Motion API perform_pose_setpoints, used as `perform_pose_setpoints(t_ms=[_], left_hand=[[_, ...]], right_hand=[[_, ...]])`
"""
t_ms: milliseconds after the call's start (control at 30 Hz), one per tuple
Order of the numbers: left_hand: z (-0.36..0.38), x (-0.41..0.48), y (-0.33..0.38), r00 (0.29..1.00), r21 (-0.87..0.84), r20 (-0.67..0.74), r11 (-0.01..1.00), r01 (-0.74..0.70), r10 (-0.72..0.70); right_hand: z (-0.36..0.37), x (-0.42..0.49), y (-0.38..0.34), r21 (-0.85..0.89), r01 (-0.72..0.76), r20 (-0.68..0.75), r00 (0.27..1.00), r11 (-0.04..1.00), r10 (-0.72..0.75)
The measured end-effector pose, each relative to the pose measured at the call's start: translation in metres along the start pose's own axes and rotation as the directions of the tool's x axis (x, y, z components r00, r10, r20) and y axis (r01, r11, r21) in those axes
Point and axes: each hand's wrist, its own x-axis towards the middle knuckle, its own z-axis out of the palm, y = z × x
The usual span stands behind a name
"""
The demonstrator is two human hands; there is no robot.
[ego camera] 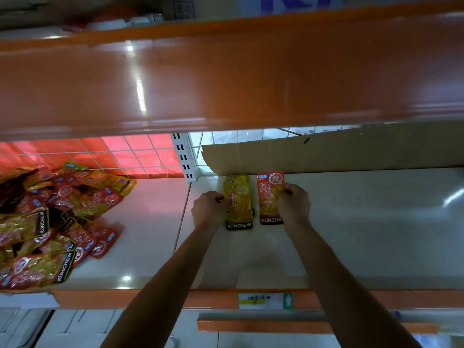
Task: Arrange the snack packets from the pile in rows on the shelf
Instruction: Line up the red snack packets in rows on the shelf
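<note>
A small stack of yellow snack packets (239,204) lies on the white shelf (364,222) near its back. My left hand (209,208) pinches the left edge of the top yellow packet. Just to the right lies a red-orange packet (269,194), and my right hand (293,203) grips its right edge with curled fingers. Both packets lie flat, side by side, a small gap apart. A loose pile of red and yellow packets (50,222) covers the left section of the shelf.
A cardboard sheet (339,151) stands along the back behind the packets. The glossy orange edge of the upper shelf (226,79) hangs overhead. A white slotted upright (184,156) and wire grid back the shelf. An orange front lip carries a price label (265,300).
</note>
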Motion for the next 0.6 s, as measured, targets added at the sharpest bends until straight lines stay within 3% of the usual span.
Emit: perform_pose_setpoints(t_ms=[267,600], left_hand=[[0.008,-0.003,0.008,0.996,-0.028,-0.08,0.999,0.04,-0.042],[0.005,-0.004,0.01,0.994,-0.01,-0.1,0.999,0.036,-0.037]], right_hand=[[0.009,-0.01,0.003,-0.102,0.057,0.289,0.957,0.993,-0.025],[0.014,-0.017,0.007,-0.093,0.038,0.358,0.934,0.995,-0.002]])
